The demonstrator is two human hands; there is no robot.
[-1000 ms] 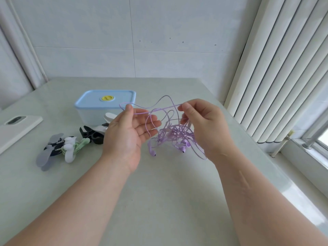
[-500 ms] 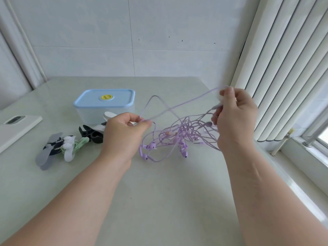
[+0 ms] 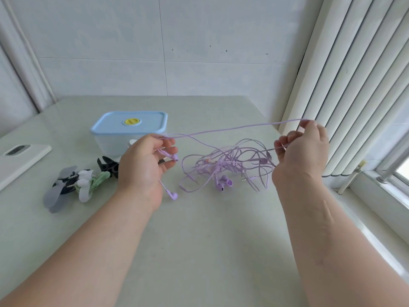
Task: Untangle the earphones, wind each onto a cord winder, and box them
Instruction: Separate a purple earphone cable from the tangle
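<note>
A tangle of purple earphones [image 3: 228,167] hangs between my hands just above the pale table [image 3: 199,240]. One cord [image 3: 232,129] runs taut from my left hand [image 3: 146,167] to my right hand [image 3: 303,151]. My left hand pinches that cord, and two earbuds dangle below its fingers. My right hand, raised at the right, pinches the cord's other end and a second strand. Several cord winders [image 3: 75,185], grey, white, green and black, lie in a heap at the left. The box [image 3: 129,131], clear with a blue lid, stands shut behind my left hand.
A white phone [image 3: 20,160] lies at the table's left edge. White vertical blinds [image 3: 354,74] and a window sill [image 3: 376,196] run along the right side. A tiled wall stands behind the table.
My hands have drawn apart, the right one going far to the right. One cord has come out of the tangle and now runs straight between them; the tangle hangs lower and looser.
</note>
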